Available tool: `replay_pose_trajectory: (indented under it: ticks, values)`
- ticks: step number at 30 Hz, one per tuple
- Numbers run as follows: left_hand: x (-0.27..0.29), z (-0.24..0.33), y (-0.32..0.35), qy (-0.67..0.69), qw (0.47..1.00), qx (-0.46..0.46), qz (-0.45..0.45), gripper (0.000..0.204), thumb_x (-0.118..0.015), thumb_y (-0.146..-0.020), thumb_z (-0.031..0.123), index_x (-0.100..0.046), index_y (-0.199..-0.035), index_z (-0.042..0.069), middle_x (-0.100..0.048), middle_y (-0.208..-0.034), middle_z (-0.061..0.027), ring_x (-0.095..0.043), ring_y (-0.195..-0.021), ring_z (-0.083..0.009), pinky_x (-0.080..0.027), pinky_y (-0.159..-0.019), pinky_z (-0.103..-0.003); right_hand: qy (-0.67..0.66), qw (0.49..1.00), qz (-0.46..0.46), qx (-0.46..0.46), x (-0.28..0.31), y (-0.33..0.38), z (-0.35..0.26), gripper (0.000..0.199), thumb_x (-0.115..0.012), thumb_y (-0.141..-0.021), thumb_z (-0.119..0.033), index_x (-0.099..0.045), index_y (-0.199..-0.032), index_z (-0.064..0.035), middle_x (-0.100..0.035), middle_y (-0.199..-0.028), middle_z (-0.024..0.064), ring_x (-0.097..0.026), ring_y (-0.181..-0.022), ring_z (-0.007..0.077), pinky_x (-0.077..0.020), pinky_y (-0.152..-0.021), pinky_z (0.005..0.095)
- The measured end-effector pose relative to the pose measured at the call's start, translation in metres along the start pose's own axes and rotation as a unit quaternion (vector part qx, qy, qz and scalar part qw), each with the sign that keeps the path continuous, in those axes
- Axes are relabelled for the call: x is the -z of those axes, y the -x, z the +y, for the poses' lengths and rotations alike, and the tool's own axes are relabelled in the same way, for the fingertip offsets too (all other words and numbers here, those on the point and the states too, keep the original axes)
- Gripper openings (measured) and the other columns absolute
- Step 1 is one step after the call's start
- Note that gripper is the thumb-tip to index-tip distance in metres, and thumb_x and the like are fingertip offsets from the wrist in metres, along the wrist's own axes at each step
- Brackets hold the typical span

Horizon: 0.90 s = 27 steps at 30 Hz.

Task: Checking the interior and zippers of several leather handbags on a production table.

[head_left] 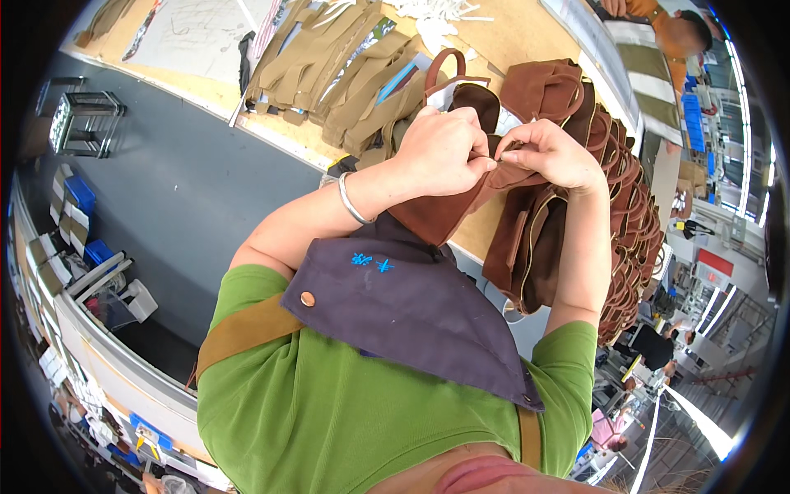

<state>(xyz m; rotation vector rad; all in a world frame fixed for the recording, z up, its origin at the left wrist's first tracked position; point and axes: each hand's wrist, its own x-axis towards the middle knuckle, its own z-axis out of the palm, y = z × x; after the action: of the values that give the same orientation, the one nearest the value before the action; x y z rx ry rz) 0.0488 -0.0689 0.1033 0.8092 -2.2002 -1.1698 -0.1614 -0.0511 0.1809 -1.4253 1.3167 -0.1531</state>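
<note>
The left hand (444,152) and right hand (555,155) pinch a brown bag (440,212), fingertips closed and nearly meeting, the exact spot too small to make out; the bag's body lies just below the fingers; more brown bags (539,247) crowd to their right; tan fabric pieces (329,74) lie beyond, to their upper left, on a table (512,37).

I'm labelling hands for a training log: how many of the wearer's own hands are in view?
2: the left hand and, just to its right, the right hand. Their fingertips nearly meet at the brown bag; some fingers are hidden.
</note>
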Motion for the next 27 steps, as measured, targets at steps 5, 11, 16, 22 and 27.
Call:
replay_pose_trajectory:
  ticks: [5,11,16,22,27]
  values:
    - [0.0,0.004,0.002,-0.017,1.0,0.004,0.012,0.015,-0.074,-0.078,0.024,-0.072,-0.073,0.01,-0.061,-0.081,-0.0007,-0.061,-0.078,-0.0201,-0.039,-0.078,-0.039,-0.04,0.999,0.006,-0.015,-0.002,0.001,0.004,0.012,-0.061,-0.089,-0.004,-0.07,-0.095,0.0026,-0.068,-0.081,0.0004,-0.057,-0.079,0.0056,-0.0478,-0.075,0.0241]
    - [-0.003,0.007,0.004,-0.046,0.998,-0.003,0.043,0.015,-0.074,-0.077,0.024,-0.072,-0.071,0.01,-0.061,-0.08,-0.0015,-0.061,-0.076,-0.0196,-0.038,-0.075,-0.038,-0.093,0.995,0.016,-0.031,-0.004,0.006,-0.003,0.01,-0.067,-0.086,-0.004,-0.069,-0.094,0.003,-0.068,-0.082,0.0017,-0.06,-0.078,0.0057,-0.0496,-0.072,0.0224]
    - [-0.003,0.009,0.006,-0.045,0.998,-0.017,0.051,0.016,-0.074,-0.077,0.025,-0.073,-0.072,0.01,-0.061,-0.081,-0.0013,-0.06,-0.076,-0.0185,-0.037,-0.076,-0.037,-0.108,0.993,0.028,-0.045,-0.01,0.007,0.003,0.011,-0.071,-0.083,0.001,-0.067,-0.093,0.0032,-0.069,-0.084,0.004,-0.066,-0.079,0.009,-0.0536,-0.074,0.0231]
    - [-0.002,0.011,0.009,-0.044,0.997,-0.037,0.05,0.016,-0.076,-0.077,0.026,-0.073,-0.072,0.011,-0.061,-0.082,-0.0004,-0.06,-0.074,-0.0167,-0.037,-0.077,-0.036,-0.101,0.994,0.023,-0.02,-0.011,0.01,0.003,0.01,-0.07,-0.083,0.0,-0.067,-0.093,0.0034,-0.069,-0.083,0.0036,-0.065,-0.078,0.0081,-0.0529,-0.073,0.0225]
    - [0.008,0.004,0.006,0.02,0.999,-0.039,0.01,0.017,-0.079,-0.075,0.021,-0.07,-0.084,0.009,-0.062,-0.083,-0.0004,-0.061,-0.072,-0.0179,-0.041,-0.076,-0.035,-0.091,0.996,0.019,-0.014,-0.011,0.013,0.004,0.011,-0.07,-0.084,0.0,-0.069,-0.095,0.0028,-0.069,-0.083,0.0026,-0.061,-0.078,0.0054,-0.0505,-0.071,0.021]
